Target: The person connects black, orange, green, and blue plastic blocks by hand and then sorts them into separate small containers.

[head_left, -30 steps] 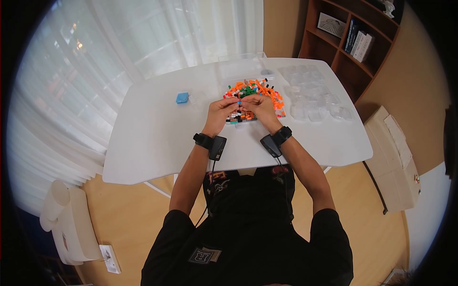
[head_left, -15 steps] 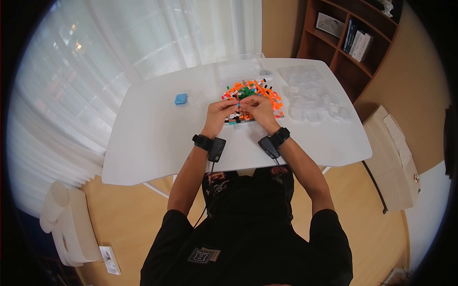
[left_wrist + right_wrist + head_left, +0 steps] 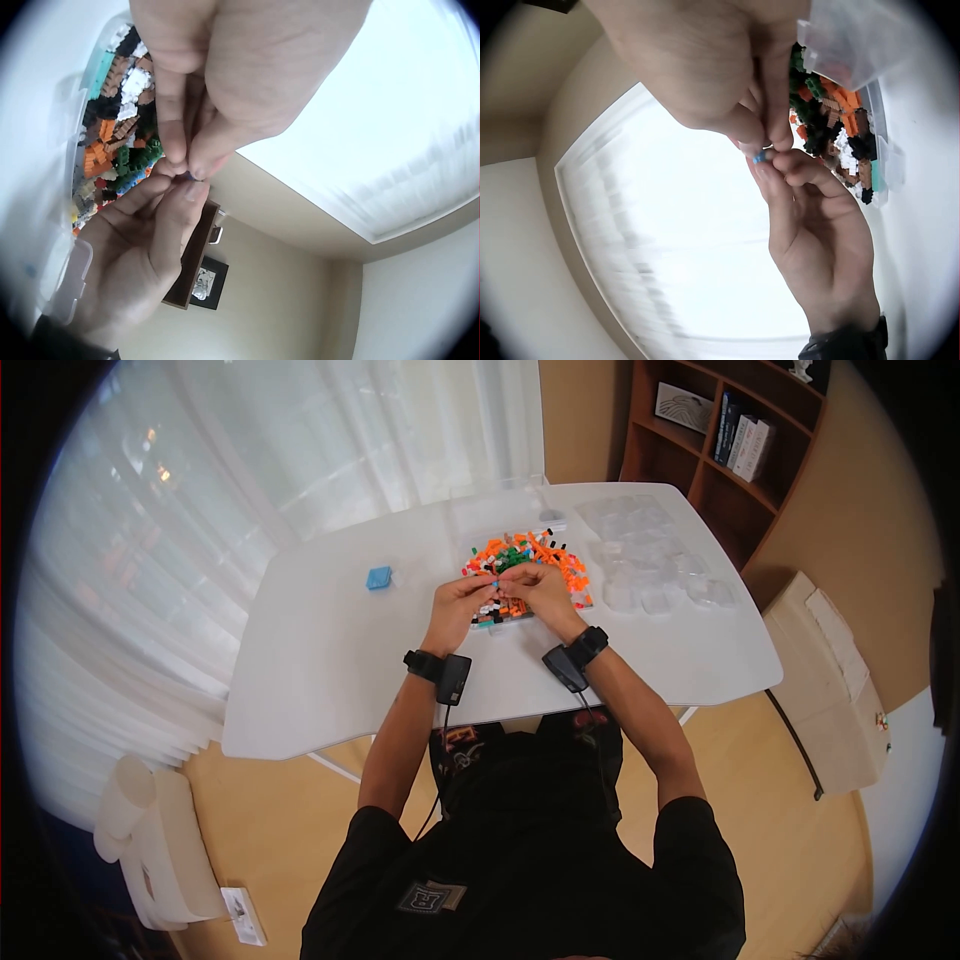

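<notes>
Fingertips of both hands meet around a tiny blue piece (image 3: pixel 760 157), mostly covered by them. The left hand (image 3: pixel 452 610) pinches it between thumb and fingers, and the right hand (image 3: pixel 546 596) pinches it from the other side. Just under and behind the hands lies a heap of small bricks (image 3: pixel 575 572), orange, green, white, black and brown, in a clear tray (image 3: pixel 78 135). In the left wrist view the left hand (image 3: pixel 251 67) is above and the right hand (image 3: pixel 139 262) below.
A blue block (image 3: pixel 379 577) lies on the white table (image 3: pixel 300 660) at the left. Several clear containers (image 3: pixel 655 550) stand at the right, and a transparent box (image 3: pixel 500 487) is behind the tray. Beyond the table are a shelf (image 3: pixel 700 455) and curtains (image 3: pixel 240 460).
The head view has shifted slightly. Both hands stay together at the tray's near side, their fingertips still on the blue piece, with only slight finger movement.
</notes>
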